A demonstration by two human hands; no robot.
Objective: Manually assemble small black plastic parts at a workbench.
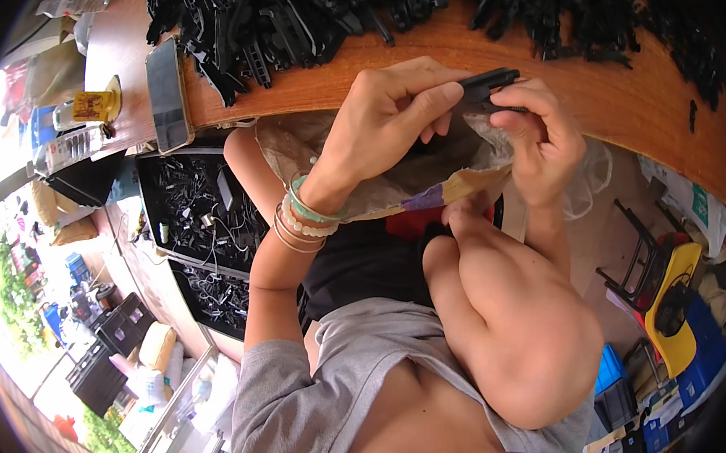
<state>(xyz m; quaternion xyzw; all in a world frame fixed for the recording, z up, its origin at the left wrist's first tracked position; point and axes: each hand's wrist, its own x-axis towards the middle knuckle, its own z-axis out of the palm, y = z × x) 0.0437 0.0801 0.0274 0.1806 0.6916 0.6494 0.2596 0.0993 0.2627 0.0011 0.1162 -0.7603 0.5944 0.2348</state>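
Clip (486, 85): small black plastic part, flat and oblong, ridged at one end. Judged light, stiff, smooth but not slippery; best taken by its two ends. Held above the tabletop (441, 72) edge, between both hands. Left hand (396, 115): fingers pinched narrow on its near end. Right hand (538, 129): fingers closed on its far end. Pile (311, 12) of like parts beyond the fingers; sack (434, 177) just below them.

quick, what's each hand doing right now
Left hand: closed, pinching the black plastic part.
Right hand: closed on the same part from the other side.
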